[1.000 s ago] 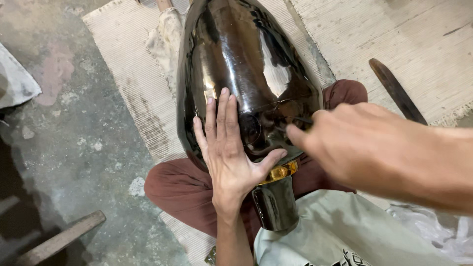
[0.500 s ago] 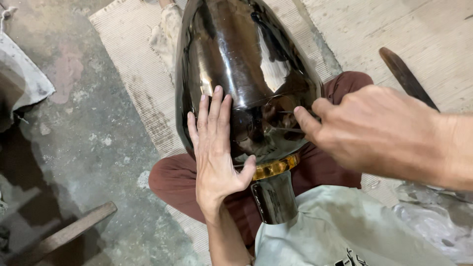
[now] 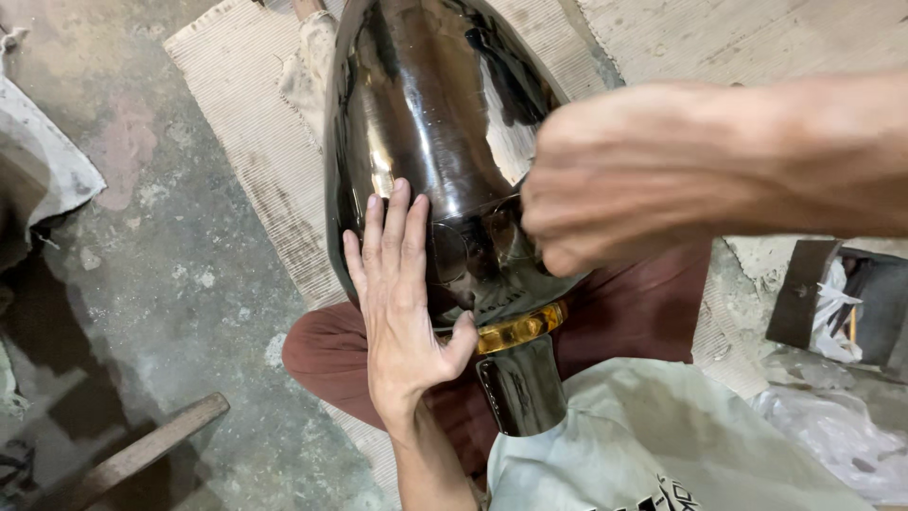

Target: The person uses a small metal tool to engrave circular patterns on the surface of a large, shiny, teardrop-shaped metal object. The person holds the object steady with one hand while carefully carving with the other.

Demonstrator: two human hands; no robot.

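Two hands meet a glossy dark vase [image 3: 426, 142] lying across the lap, neck toward the body, long axis pointing away; left hand [image 3: 402, 303] flat, released, on its side; right hand [image 3: 615, 180] clenched at its shoulder, contents unclear.

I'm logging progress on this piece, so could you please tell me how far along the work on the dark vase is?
The dark vase already shines like a mirror over its upper body. In hand: the left hand lies flat against it, while the right hand, its fingers curled, works the lower body above the gold band. What remains cannot be told; the right hand hides that patch.
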